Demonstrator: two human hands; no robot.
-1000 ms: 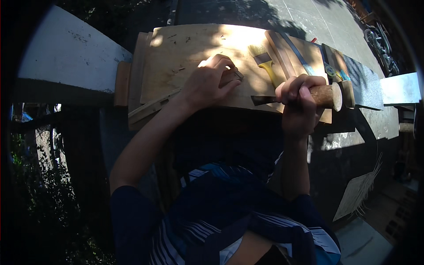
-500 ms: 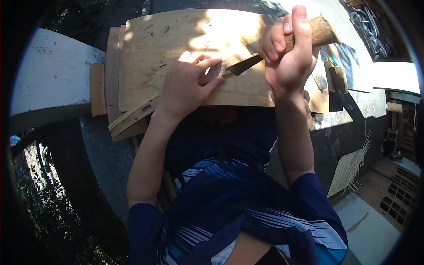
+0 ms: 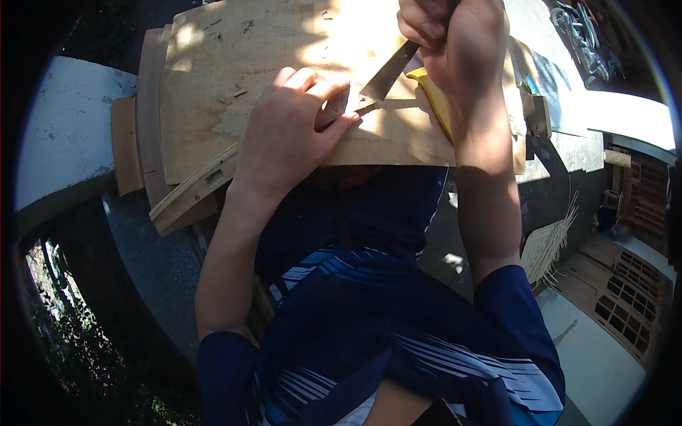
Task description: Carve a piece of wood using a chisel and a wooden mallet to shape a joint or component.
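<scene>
My left hand (image 3: 284,131) is closed around a notched wooden strip (image 3: 202,186), pressing it down on a broad pale board (image 3: 206,113). The strip's far end (image 3: 338,106) shows between thumb and fingers. My right hand (image 3: 462,42) grips a chisel (image 3: 389,74) with its flat blade slanting down to the left. The blade's tip is close to the strip's end, beside my left thumb; whether it touches cannot be made out. The chisel's handle is mostly hidden by the hand and the frame's top edge.
A yellow curved object (image 3: 430,99) lies on the board beside my right forearm. Small wood chips (image 3: 240,92) are scattered across the board. A white ledge (image 3: 78,135) stands at left. A woven mat with frayed strips (image 3: 550,241) is on the right, near latticed wooden panels (image 3: 625,298).
My right hand has moved upward in view, and the chisel blade stands steeper. The yellow object now shows more fully. The board and left hand appear shifted slightly left; the left hand keeps its hold.
</scene>
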